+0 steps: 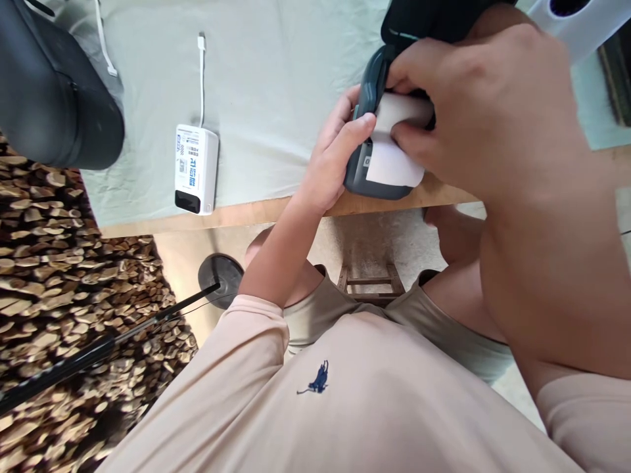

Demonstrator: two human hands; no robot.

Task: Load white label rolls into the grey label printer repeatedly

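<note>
A dark grey portable printer (377, 187) stands near the table's front edge, with its black lid (419, 26) swung up. My left hand (340, 144) grips the printer's left side, the thumb over its rim. A white paper roll (401, 108) sits in the opened compartment, its loose end lying over the printer's front. My right hand (468, 98) reaches in from the right and holds the roll between thumb and fingers. The back of this hand hides part of the compartment and lid.
A white power bank (196, 167) with a short cable lies left on the cloth-covered table (266, 79). Behind it stands a dark rounded case (59, 98). A white object (582, 26) is at the upper right. Below are a stand's round base (219, 272) and a wooden stool (369, 282).
</note>
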